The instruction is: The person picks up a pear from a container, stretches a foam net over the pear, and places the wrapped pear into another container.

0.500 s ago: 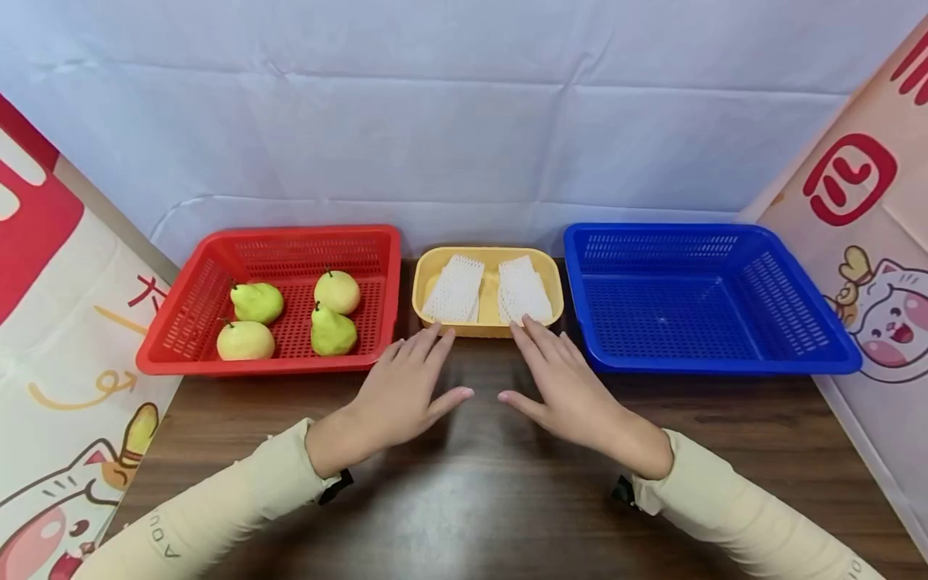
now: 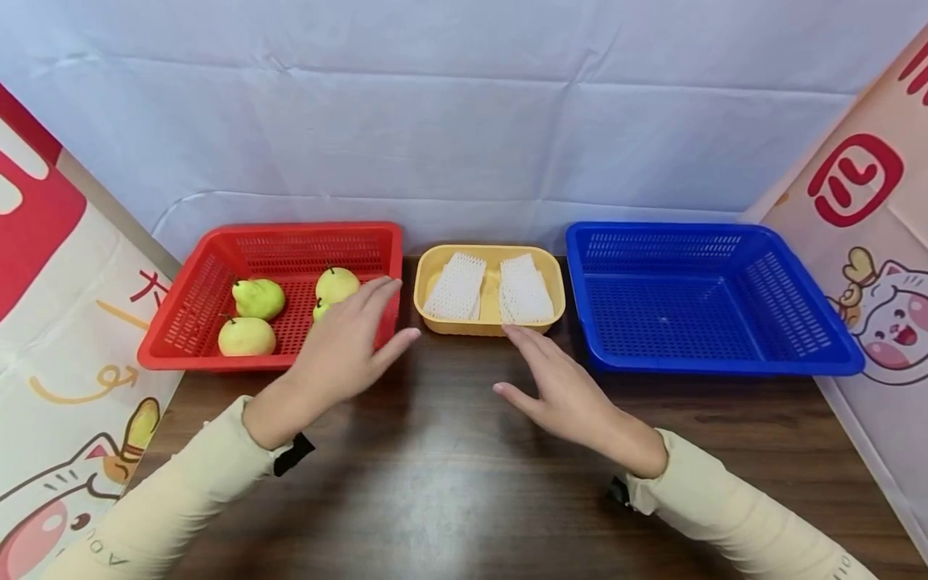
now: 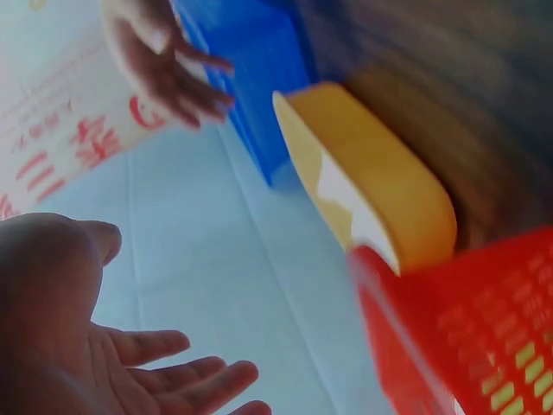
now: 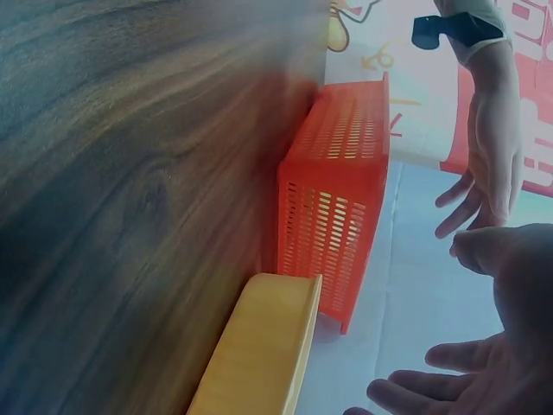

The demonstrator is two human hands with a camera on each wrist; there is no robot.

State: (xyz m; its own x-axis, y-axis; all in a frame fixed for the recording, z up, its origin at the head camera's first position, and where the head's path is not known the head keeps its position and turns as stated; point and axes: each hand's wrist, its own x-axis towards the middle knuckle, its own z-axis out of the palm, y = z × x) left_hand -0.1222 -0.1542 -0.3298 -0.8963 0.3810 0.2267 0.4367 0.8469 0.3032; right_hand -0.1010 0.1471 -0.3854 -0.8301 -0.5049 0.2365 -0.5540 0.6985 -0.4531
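Observation:
My left hand (image 2: 339,353) hangs over the front right corner of the red basket (image 2: 210,365), its fingers extended and holding nothing. Partly hidden behind it is a green pear (image 2: 320,309). Another green pear (image 2: 259,299) and two rounder, paler yellow-green pears (image 2: 247,337) lie in the same basket. My right hand (image 2: 561,388), empty with fingers extended, hovers before the yellow tray (image 2: 464,327). Two white foam net sleeves (image 2: 455,288) lie in that tray, one in each half. In the left wrist view, my left palm (image 3: 60,346) shows nothing in it.
To the right of the tray stands a blue basket (image 2: 718,367) with nothing seen inside. All containers rest on a dark wooden table (image 2: 449,483). A pale cloth (image 2: 435,121) hangs behind, and printed panels (image 2: 870,274) flank both sides.
My left hand has moved left and slightly up, from in front of the yellow tray to over the red basket. The right hand has shifted only slightly.

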